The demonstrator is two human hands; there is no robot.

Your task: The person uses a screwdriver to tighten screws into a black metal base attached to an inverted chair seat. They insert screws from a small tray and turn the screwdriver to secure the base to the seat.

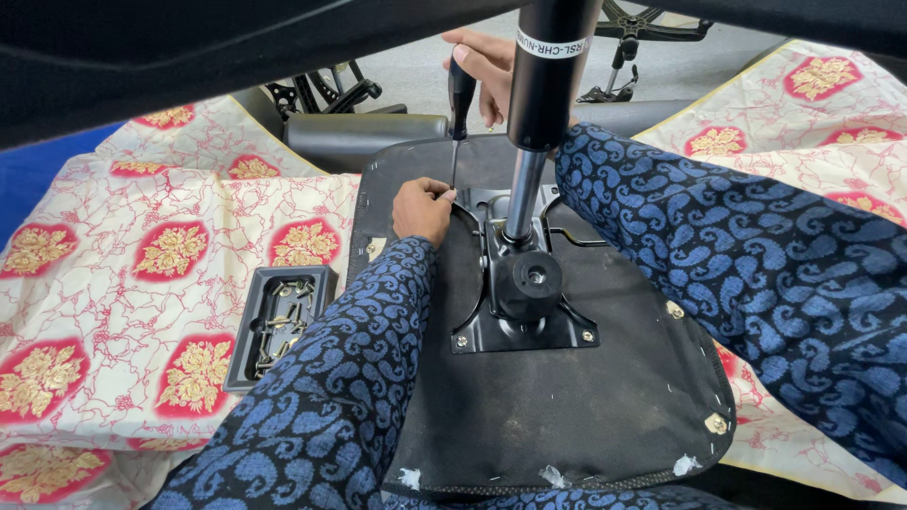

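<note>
An upturned black chair seat (567, 416) lies on a patterned cloth. A black metal mounting plate (524, 326) with a gas-lift cylinder (548, 85) standing up from it is fixed to the seat. My right hand (482, 66) grips the dark handle of a screwdriver (460, 104), held upright, its tip at the plate's far left corner. My left hand (422, 208) pinches the screwdriver's tip or a screw there, against the seat. Both arms wear blue paisley sleeves; the right sleeve hides the seat's right side.
A black tray (248, 326) with several screws and bolts sits left of the seat on the cream and red cloth (142, 255). A black padded chair part (364, 137) lies behind the seat. Black chair bases (652, 24) stand on the grey floor beyond.
</note>
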